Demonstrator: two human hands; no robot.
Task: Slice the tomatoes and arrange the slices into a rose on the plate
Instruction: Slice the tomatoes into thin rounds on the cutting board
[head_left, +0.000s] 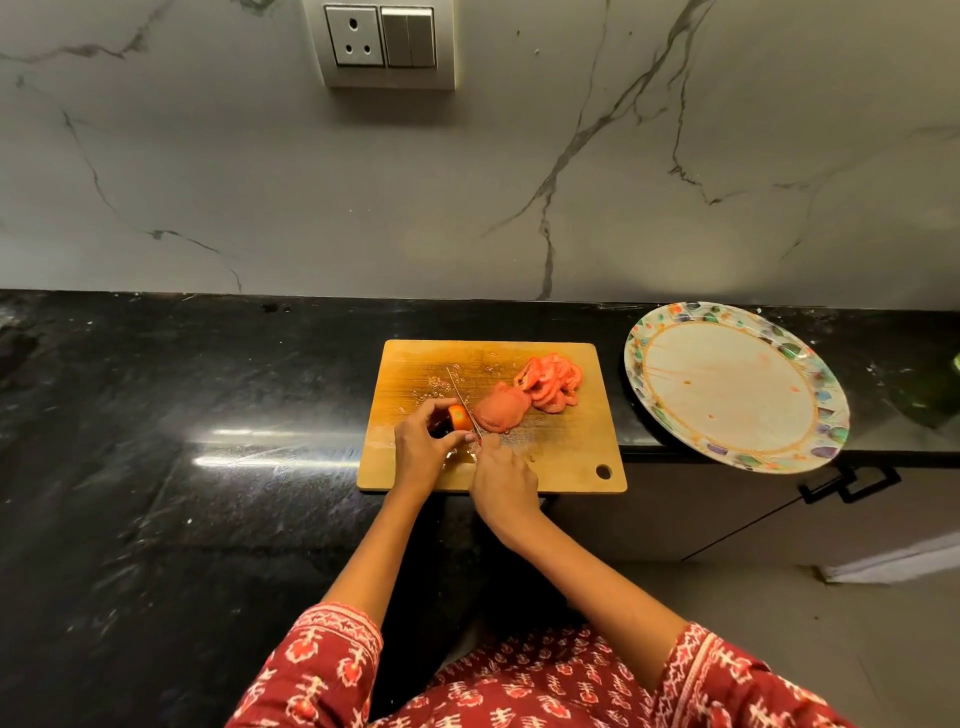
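We steady the tomato end piece (457, 417) with our left hand (422, 453), fingers curled over it so it cannot roll under the knife (464, 399). Our right hand (503, 486) wraps the handle, which it hides, and the blade runs toward the upper left of the wooden cutting board (571, 457), right against the piece's cut face. The tomato sits between both hands, just above them in the frame. We judge the cut slices (553, 387) are heaped at the board's upper right to keep the cutting spot free. The patterned plate (826, 410) waits on the black bench (156, 415) at the right, overhanging its edge, no slices on it yet.
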